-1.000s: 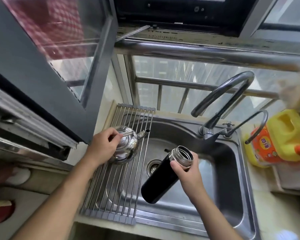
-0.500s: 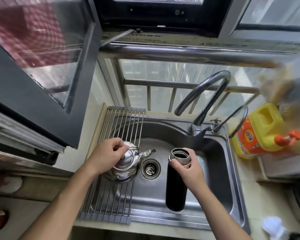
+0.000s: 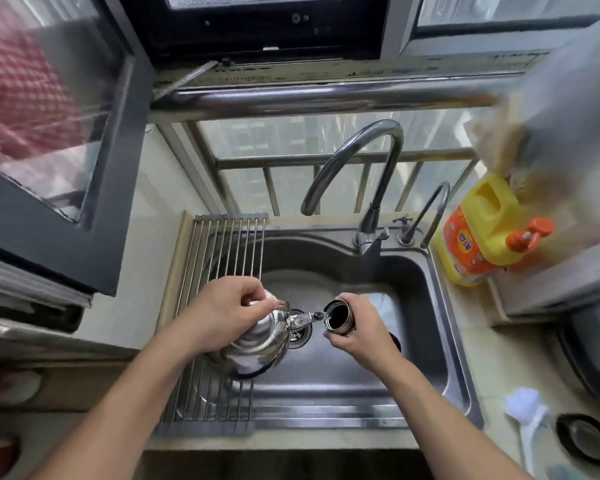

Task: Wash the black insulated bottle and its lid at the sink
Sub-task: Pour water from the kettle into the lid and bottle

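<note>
Your left grip [image 3: 229, 306] is curled round the handle of the steel kettle [image 3: 257, 348], which tilts so its spout meets the open mouth of the black insulated bottle [image 3: 338, 315]. Your right grip [image 3: 361, 332] wraps the bottle's neck, holding it mouth-up over the sink [image 3: 430, 317], just beside the drain. A round dark cap [image 3: 584, 441] lies on the worktop [image 3: 482, 351] at the right; whether it is the lid cannot be told.

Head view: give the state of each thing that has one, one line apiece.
Black insulated bottle: uncapped, upright in sink, right hand gripping its neck.
Shiny steel kettle: tilted, spout at bottle's mouth, left hand holding its handle.
Tall curved chrome faucet: no water visible.
Yellow detergent jug: upright, orange pump on.
Steel roll-up rack: unrolled over sink's left side.
</note>
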